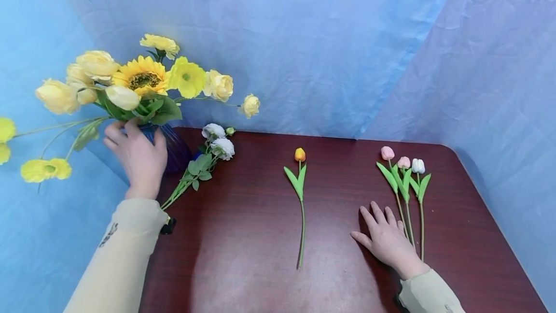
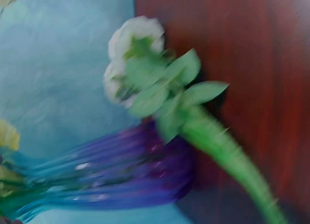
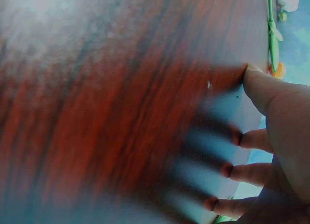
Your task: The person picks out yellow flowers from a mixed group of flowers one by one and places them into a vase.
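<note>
At the left, my left hand [image 1: 141, 161] is at the neck of a ribbed blue-purple glass vase [image 1: 175, 151], with the thumb on one side and the fingers on the other. Yellow artificial flowers fill the vase, with a sunflower [image 1: 143, 78] in the middle; their leaves hide part of the rim. The left wrist view shows the vase body [image 2: 121, 171] close to white roses [image 2: 138, 37]. My right hand [image 1: 388, 243] rests palm down on the table with fingers spread, holding nothing. Just past it lie two pink tulips [image 1: 388, 153] and a white tulip [image 1: 418, 166].
An orange tulip [image 1: 299, 154] lies alone mid-table, its stem toward the front. White roses [image 1: 222, 149] lie beside the vase, stems pointing toward my left sleeve. Blue cloth [image 1: 295, 52] hangs behind the dark red wooden table [image 1: 252, 235] and at both sides.
</note>
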`<action>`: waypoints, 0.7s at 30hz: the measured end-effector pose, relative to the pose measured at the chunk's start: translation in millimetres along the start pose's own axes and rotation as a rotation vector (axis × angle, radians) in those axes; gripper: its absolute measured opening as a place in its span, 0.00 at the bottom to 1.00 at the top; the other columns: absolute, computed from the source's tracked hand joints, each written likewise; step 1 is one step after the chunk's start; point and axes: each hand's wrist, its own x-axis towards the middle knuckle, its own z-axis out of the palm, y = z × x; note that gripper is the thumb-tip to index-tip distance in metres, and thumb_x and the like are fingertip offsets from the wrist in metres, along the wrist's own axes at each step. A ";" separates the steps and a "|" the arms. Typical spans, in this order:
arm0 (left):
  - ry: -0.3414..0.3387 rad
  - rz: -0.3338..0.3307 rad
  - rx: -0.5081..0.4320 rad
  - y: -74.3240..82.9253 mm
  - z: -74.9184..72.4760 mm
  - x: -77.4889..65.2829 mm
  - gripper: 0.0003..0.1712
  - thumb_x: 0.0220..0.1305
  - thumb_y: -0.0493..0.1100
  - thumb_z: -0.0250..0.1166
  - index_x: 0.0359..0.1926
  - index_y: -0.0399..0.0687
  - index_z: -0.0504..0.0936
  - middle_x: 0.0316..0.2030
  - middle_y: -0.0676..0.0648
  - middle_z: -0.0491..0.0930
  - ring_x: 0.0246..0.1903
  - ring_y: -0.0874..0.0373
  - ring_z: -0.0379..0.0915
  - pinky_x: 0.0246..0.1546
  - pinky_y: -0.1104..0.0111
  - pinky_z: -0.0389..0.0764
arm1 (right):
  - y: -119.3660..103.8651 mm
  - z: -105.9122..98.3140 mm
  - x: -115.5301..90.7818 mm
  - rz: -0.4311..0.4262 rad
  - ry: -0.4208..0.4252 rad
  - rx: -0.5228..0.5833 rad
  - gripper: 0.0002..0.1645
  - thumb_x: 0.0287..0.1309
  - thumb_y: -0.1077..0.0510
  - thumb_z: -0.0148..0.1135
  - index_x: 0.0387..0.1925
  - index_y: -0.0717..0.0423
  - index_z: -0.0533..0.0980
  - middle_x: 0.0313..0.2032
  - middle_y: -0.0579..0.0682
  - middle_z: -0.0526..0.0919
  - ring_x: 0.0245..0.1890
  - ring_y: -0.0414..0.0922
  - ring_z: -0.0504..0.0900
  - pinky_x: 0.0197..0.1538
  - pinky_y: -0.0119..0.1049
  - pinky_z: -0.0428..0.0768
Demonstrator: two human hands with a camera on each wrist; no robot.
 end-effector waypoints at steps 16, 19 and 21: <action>-0.501 0.253 -0.078 56.6 50.4 -105.4 0.20 0.67 0.43 0.63 0.59 0.43 0.80 0.47 0.38 0.81 0.46 0.35 0.73 0.48 0.46 0.75 | -2.4 -3.6 -0.9 -0.001 0.017 -0.044 0.44 0.62 0.37 0.67 0.71 0.57 0.69 0.70 0.70 0.66 0.67 0.78 0.62 0.57 0.77 0.66; -0.668 0.329 -0.031 78.7 57.1 -127.8 0.21 0.70 0.47 0.63 0.61 0.49 0.80 0.50 0.42 0.82 0.48 0.41 0.76 0.45 0.48 0.80 | -2.0 -4.2 -0.1 -0.001 0.013 -0.043 0.44 0.62 0.36 0.67 0.71 0.56 0.69 0.70 0.70 0.66 0.67 0.78 0.62 0.57 0.77 0.66; -0.758 0.374 -0.007 92.7 61.3 -142.3 0.20 0.71 0.49 0.63 0.60 0.51 0.81 0.50 0.45 0.83 0.49 0.44 0.77 0.45 0.49 0.82 | -1.7 -4.4 -0.1 0.002 0.009 -0.041 0.44 0.62 0.36 0.67 0.72 0.55 0.69 0.70 0.70 0.66 0.67 0.78 0.62 0.57 0.77 0.66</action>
